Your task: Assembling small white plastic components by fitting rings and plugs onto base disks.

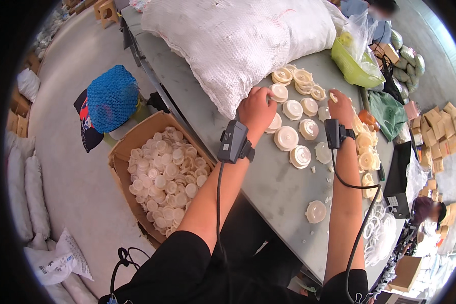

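My left hand (257,109) is closed at the edge of a round cream plastic lid (278,93), its fingertips against the rim. My right hand (341,109) is closed, and a small cream plastic piece (333,97) shows at its fingertips; the other fingers are partly hidden. Between my hands several round lids (293,110) lie spread on the grey table (273,180). A few stacked cream ones (303,80) sit beyond them. Beside my right wrist is a row of yellowish plastic parts (368,160). One pale disc (316,212) lies apart, nearer me.
A big white woven sack (238,40) covers the table's far left. A cardboard box (129,134) full of translucent discs stands by my left forearm. At the right are a green basket (357,68), white rings (381,228) and a black box (397,182). People are farther off.
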`<action>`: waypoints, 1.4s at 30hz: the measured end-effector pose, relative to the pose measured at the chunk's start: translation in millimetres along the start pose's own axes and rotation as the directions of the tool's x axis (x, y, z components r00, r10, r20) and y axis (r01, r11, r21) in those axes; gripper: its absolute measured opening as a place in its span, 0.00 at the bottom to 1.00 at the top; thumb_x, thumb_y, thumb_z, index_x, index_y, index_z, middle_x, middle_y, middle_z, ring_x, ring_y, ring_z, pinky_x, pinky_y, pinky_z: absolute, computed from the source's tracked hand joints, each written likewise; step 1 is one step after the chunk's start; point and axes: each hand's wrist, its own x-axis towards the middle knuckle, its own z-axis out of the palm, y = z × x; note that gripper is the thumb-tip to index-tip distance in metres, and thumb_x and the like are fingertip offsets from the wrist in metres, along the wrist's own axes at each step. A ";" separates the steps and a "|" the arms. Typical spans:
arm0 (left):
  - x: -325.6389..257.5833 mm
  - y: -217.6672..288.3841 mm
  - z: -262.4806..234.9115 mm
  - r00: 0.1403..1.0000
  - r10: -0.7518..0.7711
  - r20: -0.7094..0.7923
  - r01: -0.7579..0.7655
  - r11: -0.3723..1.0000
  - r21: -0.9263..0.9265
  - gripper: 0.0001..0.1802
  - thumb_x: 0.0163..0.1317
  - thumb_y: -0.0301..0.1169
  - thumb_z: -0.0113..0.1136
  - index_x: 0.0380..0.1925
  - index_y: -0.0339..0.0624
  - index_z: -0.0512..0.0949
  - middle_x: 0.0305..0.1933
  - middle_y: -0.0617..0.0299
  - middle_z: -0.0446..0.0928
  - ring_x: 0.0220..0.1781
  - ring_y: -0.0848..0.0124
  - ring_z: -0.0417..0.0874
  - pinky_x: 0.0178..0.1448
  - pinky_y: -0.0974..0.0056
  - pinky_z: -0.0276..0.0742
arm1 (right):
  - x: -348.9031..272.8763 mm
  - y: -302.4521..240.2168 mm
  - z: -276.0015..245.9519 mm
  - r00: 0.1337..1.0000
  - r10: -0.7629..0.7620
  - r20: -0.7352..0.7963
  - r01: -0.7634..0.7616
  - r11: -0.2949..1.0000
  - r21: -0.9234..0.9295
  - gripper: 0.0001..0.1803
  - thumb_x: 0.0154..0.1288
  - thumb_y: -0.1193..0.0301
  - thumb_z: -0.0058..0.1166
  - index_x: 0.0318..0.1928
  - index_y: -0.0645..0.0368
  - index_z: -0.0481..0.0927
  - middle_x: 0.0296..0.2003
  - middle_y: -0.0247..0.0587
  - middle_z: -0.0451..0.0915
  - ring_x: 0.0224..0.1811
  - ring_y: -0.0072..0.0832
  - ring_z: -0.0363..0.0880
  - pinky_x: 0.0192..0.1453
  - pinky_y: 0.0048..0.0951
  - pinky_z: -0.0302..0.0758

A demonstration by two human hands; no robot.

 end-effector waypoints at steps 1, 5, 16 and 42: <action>0.4 3.1 1.9 1.000 0.006 -0.003 -0.006 1.000 -0.012 0.08 0.55 0.33 0.55 0.35 0.48 0.76 0.43 0.63 0.76 0.43 0.61 0.79 0.48 0.56 0.72 | 6.9 8.6 11.1 1.000 0.003 -0.004 -0.003 1.000 0.000 0.20 0.57 0.65 0.50 0.52 0.49 0.78 0.53 0.49 0.76 0.55 0.46 0.73 0.56 0.41 0.72; -0.3 -3.4 1.6 1.000 0.017 -0.019 -0.016 0.999 0.029 0.09 0.54 0.33 0.55 0.36 0.48 0.76 0.43 0.63 0.76 0.42 0.61 0.79 0.47 0.56 0.72 | 10.7 -2.0 19.2 0.972 -0.181 0.152 0.149 0.968 0.202 0.19 0.57 0.68 0.53 0.50 0.50 0.78 0.49 0.44 0.78 0.52 0.43 0.75 0.55 0.39 0.72; 0.7 -4.8 -0.1 1.000 0.013 -0.013 -0.013 1.000 0.024 0.09 0.55 0.33 0.55 0.36 0.47 0.76 0.42 0.62 0.76 0.41 0.60 0.80 0.47 0.56 0.72 | 1.7 27.7 6.1 0.880 0.375 0.291 -0.472 0.756 0.453 0.16 0.62 0.64 0.50 0.44 0.62 0.79 0.32 0.43 0.82 0.32 0.32 0.81 0.35 0.31 0.76; 1.0 17.4 -7.0 0.889 0.437 -0.135 -0.454 0.813 -0.364 0.25 0.49 0.36 0.67 0.48 0.48 0.74 0.46 0.61 0.77 0.38 0.62 0.79 0.49 0.57 0.71 | -38.4 -77.3 -29.7 0.803 -0.224 0.552 -0.551 0.073 0.831 0.14 0.69 0.65 0.50 0.49 0.61 0.72 0.45 0.37 0.76 0.43 0.27 0.79 0.51 0.32 0.78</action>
